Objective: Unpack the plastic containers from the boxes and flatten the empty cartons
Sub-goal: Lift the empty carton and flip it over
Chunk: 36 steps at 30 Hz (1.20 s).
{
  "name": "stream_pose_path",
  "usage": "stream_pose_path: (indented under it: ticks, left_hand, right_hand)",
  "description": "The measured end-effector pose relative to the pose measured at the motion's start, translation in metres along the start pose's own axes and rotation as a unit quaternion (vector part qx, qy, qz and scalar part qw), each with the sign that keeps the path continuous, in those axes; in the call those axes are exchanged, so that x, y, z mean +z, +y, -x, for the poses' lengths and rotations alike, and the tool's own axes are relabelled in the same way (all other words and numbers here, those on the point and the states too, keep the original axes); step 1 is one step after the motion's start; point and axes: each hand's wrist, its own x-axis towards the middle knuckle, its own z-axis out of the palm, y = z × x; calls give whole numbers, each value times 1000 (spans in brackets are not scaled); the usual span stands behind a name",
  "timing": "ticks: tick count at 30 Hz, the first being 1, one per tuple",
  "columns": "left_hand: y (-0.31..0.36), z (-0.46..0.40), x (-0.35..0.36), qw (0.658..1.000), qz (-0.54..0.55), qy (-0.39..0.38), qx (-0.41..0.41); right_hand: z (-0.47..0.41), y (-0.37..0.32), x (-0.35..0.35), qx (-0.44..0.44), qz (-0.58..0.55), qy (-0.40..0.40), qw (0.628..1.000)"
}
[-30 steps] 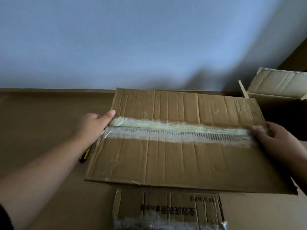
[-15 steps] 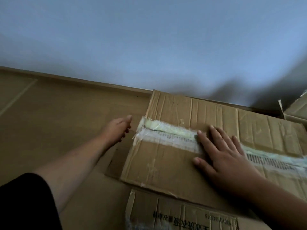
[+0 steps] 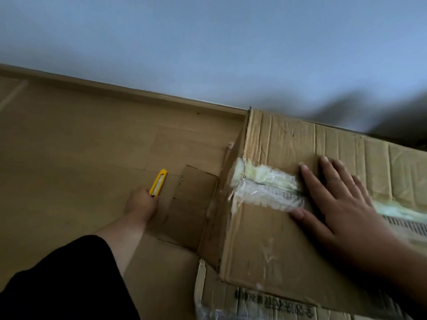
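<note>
A brown cardboard carton stands on the floor at the right, its top seam closed with clear and yellowish tape. My right hand lies flat on the carton's top, fingers spread over the tape. To the left, down on the floor, my left hand grips a yellow utility knife by its handle end, the tip pointing away from me. No plastic containers are in sight.
A flattened carton with printed text lies under the box's near edge, and another flat cardboard piece lies beside the knife. The wooden floor meets a pale wall along a skirting board.
My left hand has dropped from the carton's left edge to the floor and taken hold of the yellow knife. My right hand has stayed flat on the taped top. The view has swung left.
</note>
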Motion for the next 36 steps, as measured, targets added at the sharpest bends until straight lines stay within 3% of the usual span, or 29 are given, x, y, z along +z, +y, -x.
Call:
stream_pose_path:
  ticks: [11,13,16,19,24,27,32,36]
  left_hand:
    - [-3,-24,27,998,-44,-37,-18]
    - [2,-23,24,998,-8,-42,-45]
    - [12,-22,17,983,157,-54,-72]
    - [33,-2,7,939,334,-68,-35]
    - [78,48,-42,901,427,-55,62]
    - [113,91,-83,853,505,-46,121]
    - [170,182,-138,814,537,-8,222]
    - [212,263,-137,814,509,-66,270]
  right_hand:
    - [1,-4,3,8,-3,11,1000]
    - [2,-4,4,7,-10,18,1000]
    - [2,-3,5,4,-14,27,1000]
    - [2,-2,6,0,-27,38,999]
    - [4,2,6,-16,-63,59,996]
    - [10,7,0,-34,-121,73,989]
    - [27,24,-6,-71,-246,130,958]
    - [35,42,-6,-79,-305,143,938]
